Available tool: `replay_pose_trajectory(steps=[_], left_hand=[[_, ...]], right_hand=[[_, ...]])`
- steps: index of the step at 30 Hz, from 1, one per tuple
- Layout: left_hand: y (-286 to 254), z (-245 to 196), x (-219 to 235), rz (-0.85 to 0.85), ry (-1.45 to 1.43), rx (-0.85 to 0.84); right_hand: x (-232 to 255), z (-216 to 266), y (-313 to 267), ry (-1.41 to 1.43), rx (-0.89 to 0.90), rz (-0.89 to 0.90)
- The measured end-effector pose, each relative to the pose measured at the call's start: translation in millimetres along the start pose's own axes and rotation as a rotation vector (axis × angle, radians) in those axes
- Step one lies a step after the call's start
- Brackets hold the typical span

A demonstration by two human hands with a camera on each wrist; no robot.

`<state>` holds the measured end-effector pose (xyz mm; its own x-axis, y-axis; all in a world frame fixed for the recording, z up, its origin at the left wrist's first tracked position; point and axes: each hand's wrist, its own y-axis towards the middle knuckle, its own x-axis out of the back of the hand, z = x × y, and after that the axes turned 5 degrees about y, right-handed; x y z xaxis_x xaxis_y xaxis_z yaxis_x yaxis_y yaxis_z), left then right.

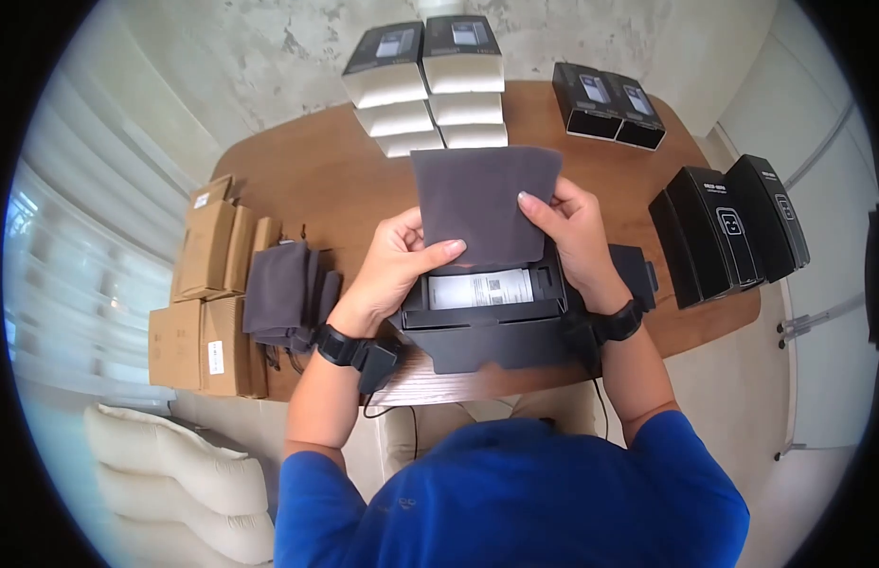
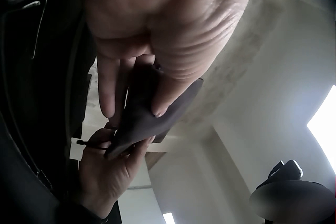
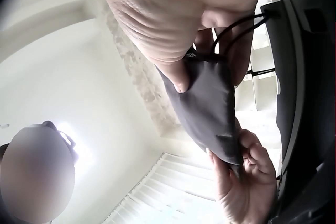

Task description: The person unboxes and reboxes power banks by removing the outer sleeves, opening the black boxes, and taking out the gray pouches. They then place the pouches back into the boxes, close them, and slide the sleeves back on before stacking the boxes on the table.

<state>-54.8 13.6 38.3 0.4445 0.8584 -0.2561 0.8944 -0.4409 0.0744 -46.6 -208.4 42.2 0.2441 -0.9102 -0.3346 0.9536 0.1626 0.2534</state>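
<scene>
A flat dark grey pouch (image 1: 485, 208) is held up by both hands over an open black box (image 1: 496, 331). The left hand (image 1: 394, 263) pinches its lower left side, thumb on the near face. At its right side the right hand (image 1: 574, 232) pinches it, thumb in front and fingers behind. In the right wrist view the pouch (image 3: 207, 103) has dark cord loops by the right hand (image 3: 184, 19). From the left wrist, the pouch (image 2: 149, 116) lies between the left hand's (image 2: 168, 29) thumb and fingers. Inside the box is a white printed label (image 1: 482, 289).
Stacked boxes (image 1: 425, 85) stand at the back, with two black boxes (image 1: 608, 106) to their right. More black boxes (image 1: 714, 232) are on the right. Brown cartons (image 1: 205, 312) and a pile of grey pouches (image 1: 280, 293) sit on the left. Dark cloth (image 1: 634, 275) lies beside the right wrist.
</scene>
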Motion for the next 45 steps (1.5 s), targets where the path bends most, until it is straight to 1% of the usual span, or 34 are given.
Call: replay_pose_trajectory(steps=[1,2,6,8,11,13,15,16,17,18,19,20,21,22,23,24,26,27,28,29,30,31,32,33,34,36,38,39,43,45], left_hand=[[-0.1,3.4,-0.5,-0.015,0.014,-0.034],[-0.2,4.9,-0.4,-0.019,0.003,-0.02],[-0.6,5.8,0.0,-0.004,-0.013,-0.061],[-1.0,5.2,-1.3,-0.027,-0.178,-0.055],[-0.7,6.5,2.5,-0.034,-0.161,-0.06],[-0.5,9.1,3.6,-0.025,-0.165,-0.061],[-1.2,11.3,3.2,0.002,-0.287,-0.041],[-2.2,10.7,1.7,0.001,-0.287,-0.041],[-3.6,9.5,-0.5,0.019,-0.331,-0.005],[-4.5,9.1,-1.9,0.037,-0.376,0.031],[-5.1,9.5,-0.6,0.038,-0.375,0.033],[-6.1,10.3,2.8,0.145,-0.394,0.091],[-7.2,11.3,5.9,0.252,-0.413,0.148],[-8.7,12.6,8.4,0.251,-0.415,0.149],[-10.7,14.2,10.5,0.291,-0.386,0.217],[-12.2,13.0,9.2,0.33,-0.358,0.285],[-15.1,6.4,2.0,0.341,-0.324,0.305],[-15.7,4.8,1.1,0.368,-0.258,0.309],[-16.2,3.7,0.2,0.393,-0.192,0.314],[-15.4,3.3,-2.3,0.389,-0.196,0.313],[-13.2,3.4,-5.7,0.244,-0.029,0.23],[-11.4,2.4,-7.4,0.099,0.136,0.146],[-9.9,-0.8,-6.1,0.098,0.131,0.148],[-8.7,-5.8,-3.6,0.053,0.032,0.119],[-8.7,-11.3,-2.7,0.009,-0.065,0.089],[-11.4,-17.6,-4.0,0.028,-0.063,0.09],[-13.7,-16.7,-3.7,0.088,0.197,0.035],[-13.9,-20.6,-2.7,0.105,0.189,0.087],[-13.3,-20.2,-2.0,0.09,0.191,0.097],[-13.8,-21.5,1.2,0.135,0.252,0.108]], right_hand=[[-1.7,1.6,-0.4,0.013,0.005,0.003],[-2.7,1.6,-0.9,0.012,-0.012,-0.003],[-5.4,1.4,-2.0,0.019,-0.013,-0.032],[-6.9,1.1,-3.0,0.031,-0.017,-0.041],[-9.0,0.1,-4.8,0.059,-0.034,-0.02],[-8.9,-1.7,-5.9,0.12,-0.087,0.037],[-9.1,-1.9,-7.5,0.139,-0.11,0.06],[-9.2,-2.1,-8.0,0.158,-0.132,0.083],[-8.2,-2.1,-8.7,0.158,-0.132,0.083],[-6.3,-1.7,-9.5,0.173,-0.166,0.156],[-5.1,-1.5,-10.1,0.187,-0.2,0.229],[-5.4,-1.7,-10.4,0.187,-0.201,0.228],[-6.3,-2.3,-10.3,0.046,-0.095,0.325],[-7.9,-3.1,-10.2,-0.097,0.012,0.421],[-10.5,-3.8,-10.5,-0.059,-0.082,0.433],[-13.9,-4.6,-10.4,-0.06,-0.085,0.434],[-19.1,-6.0,-10.4,-0.004,0.034,0.434],[-16.5,-4.6,-10.4,-0.005,0.028,0.438],[-11.2,-2.1,-10.6,-0.05,-0.016,0.413],[-8.3,-1.3,-10.3,-0.095,-0.06,0.389],[-10.0,-3.0,-9.4,-0.095,-0.064,0.391],[-12.9,-5.3,-8.5,-0.088,-0.024,0.247],[-13.9,-6.8,-8.1,-0.081,0.014,0.103],[-13.2,-5.6,-6.9,-0.034,-0.059,0.057],[-12.0,-7.3,-5.6,-0.035,-0.064,0.057],[-10.6,-12.0,-4.1,-0.038,-0.078,0.032],[-14.0,-10.5,-5.6,-0.038,-0.119,0.048],[-15.3,-9.9,-6.1,-0.038,-0.158,0.062],[-15.7,-11.1,-6.5,-0.048,-0.166,0.078],[-15.7,-10.8,-6.7,-0.098,-0.182,0.09]])
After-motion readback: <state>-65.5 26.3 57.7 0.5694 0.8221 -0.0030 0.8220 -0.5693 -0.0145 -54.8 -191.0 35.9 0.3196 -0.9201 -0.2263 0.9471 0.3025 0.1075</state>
